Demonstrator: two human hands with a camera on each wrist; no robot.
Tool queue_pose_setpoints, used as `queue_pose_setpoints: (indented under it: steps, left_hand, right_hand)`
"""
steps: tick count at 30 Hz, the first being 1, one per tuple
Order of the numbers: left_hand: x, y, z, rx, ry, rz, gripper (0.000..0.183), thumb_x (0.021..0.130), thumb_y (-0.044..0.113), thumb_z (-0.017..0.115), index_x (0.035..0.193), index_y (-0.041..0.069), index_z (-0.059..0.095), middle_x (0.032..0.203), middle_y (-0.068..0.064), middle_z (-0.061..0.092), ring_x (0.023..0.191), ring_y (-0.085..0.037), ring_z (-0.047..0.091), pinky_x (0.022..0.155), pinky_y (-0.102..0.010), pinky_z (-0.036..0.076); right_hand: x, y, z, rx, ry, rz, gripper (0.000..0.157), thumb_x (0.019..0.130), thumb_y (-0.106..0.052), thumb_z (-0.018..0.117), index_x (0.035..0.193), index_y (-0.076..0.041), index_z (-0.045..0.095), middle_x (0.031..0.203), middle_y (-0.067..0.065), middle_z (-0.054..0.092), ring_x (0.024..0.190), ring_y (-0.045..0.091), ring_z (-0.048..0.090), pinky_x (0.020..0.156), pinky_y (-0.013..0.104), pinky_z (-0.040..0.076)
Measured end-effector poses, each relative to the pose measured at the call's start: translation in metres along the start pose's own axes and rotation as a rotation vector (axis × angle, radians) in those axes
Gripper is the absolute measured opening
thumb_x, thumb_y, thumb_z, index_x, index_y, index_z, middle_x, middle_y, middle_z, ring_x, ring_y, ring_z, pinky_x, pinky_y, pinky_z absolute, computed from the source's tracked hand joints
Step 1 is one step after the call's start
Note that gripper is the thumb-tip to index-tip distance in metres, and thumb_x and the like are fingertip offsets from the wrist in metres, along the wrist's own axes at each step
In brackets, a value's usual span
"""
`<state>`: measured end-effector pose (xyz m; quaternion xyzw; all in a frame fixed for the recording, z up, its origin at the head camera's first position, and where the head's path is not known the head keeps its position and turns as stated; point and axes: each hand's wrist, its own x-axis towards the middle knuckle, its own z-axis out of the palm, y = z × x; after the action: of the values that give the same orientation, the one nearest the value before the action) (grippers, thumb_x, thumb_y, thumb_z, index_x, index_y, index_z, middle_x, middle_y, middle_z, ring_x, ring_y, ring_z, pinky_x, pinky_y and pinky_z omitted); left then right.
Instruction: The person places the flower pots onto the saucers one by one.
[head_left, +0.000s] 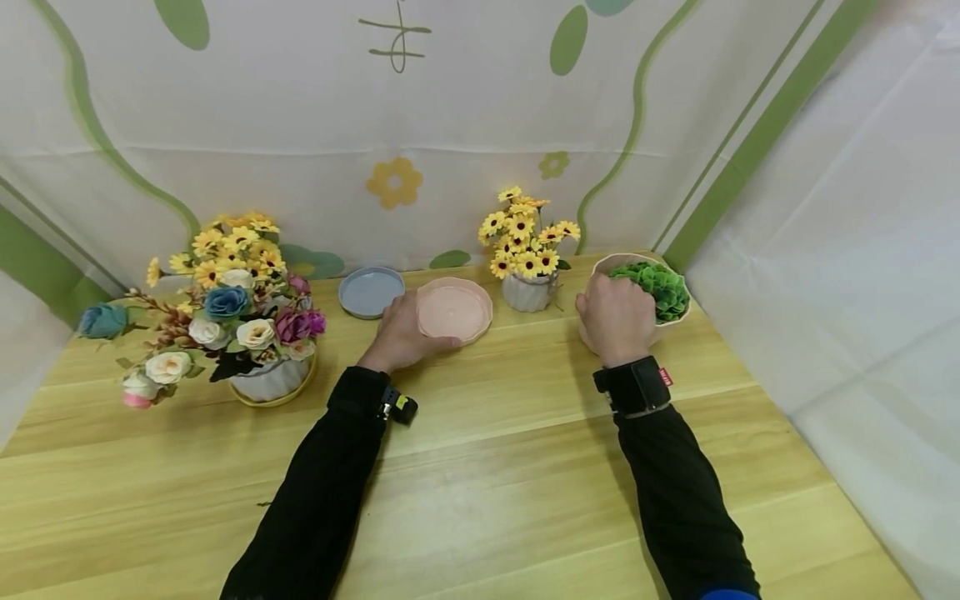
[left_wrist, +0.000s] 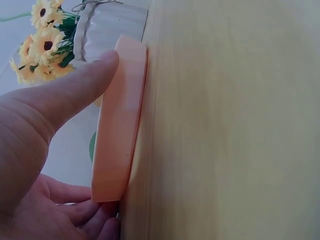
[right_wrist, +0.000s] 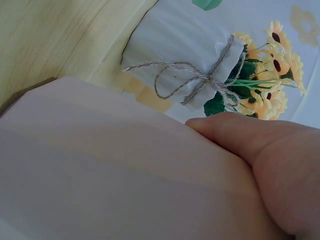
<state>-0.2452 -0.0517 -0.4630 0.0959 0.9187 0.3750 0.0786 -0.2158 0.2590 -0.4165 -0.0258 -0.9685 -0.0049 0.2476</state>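
My left hand (head_left: 402, 337) grips a pale pink saucer (head_left: 453, 310) on the wooden table. In the left wrist view the thumb lies along the upper part of the saucer's side wall (left_wrist: 117, 125), with the fingers curled at its other end. Over to the right, my right hand (head_left: 618, 321) holds the rim of a pinkish flowerpot (right_wrist: 100, 150) filled with a green leafy plant (head_left: 660, 287). Its thumb shows at the pot's edge in the right wrist view; the fingers are hidden there.
Between the hands stands a whitish pot (head_left: 527, 292) of yellow flowers, tied with twine. A blue-grey saucer (head_left: 371, 292) lies behind my left hand. At left, a large mixed bouquet (head_left: 232, 312) fills a white pot on a yellow saucer (head_left: 279, 401). A printed cloth (head_left: 480, 108) hangs behind the table.
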Motion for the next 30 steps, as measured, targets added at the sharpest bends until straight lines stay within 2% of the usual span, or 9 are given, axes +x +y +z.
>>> queue_pose_setpoints:
  steps: [9, 18, 25, 30]
  left_hand:
    - [-0.006, 0.001, -0.002, -0.028, -0.030, 0.023, 0.113, 0.072, 0.048, 0.083, 0.153, 0.006, 0.017, 0.149, -0.019, 0.030, 0.137, -0.035, 0.027, 0.113, -0.052, 0.031]
    - [-0.011, -0.002, -0.004, -0.013, -0.045, 0.042, 0.113, 0.072, 0.048, 0.082, 0.153, 0.005, 0.017, 0.148, -0.020, 0.032, 0.138, -0.036, 0.028, 0.112, -0.053, 0.031]
    - [-0.016, -0.004, -0.004, -0.026, -0.039, 0.082, 0.107, 0.072, 0.047, 0.083, 0.151, 0.005, 0.024, 0.145, -0.017, 0.038, 0.136, -0.035, 0.029, 0.112, -0.052, 0.030]
    - [-0.020, -0.005, -0.005, -0.021, -0.044, 0.094, 0.106, 0.073, 0.047, 0.082, 0.152, 0.006, 0.023, 0.147, -0.017, 0.037, 0.138, -0.036, 0.027, 0.113, -0.052, 0.029]
  right_hand:
    - [-0.001, 0.000, -0.001, 0.004, 0.010, -0.006, 0.043, 0.092, -0.020, 0.057, 0.056, -0.015, 0.036, 0.048, 0.008, 0.038, 0.043, 0.029, 0.044, 0.038, 0.036, 0.027]
    - [-0.001, 0.000, -0.002, 0.012, 0.012, -0.010, 0.042, 0.092, -0.020, 0.057, 0.056, -0.014, 0.037, 0.048, 0.008, 0.039, 0.043, 0.029, 0.045, 0.039, 0.035, 0.026]
    - [-0.001, 0.000, -0.003, 0.018, 0.010, -0.011, 0.041, 0.092, -0.021, 0.058, 0.056, -0.014, 0.039, 0.048, 0.009, 0.042, 0.043, 0.030, 0.046, 0.038, 0.037, 0.028]
    - [-0.001, 0.000, -0.004, 0.023, 0.012, -0.014, 0.041, 0.092, -0.022, 0.057, 0.056, -0.013, 0.040, 0.048, 0.009, 0.042, 0.044, 0.030, 0.047, 0.037, 0.037, 0.028]
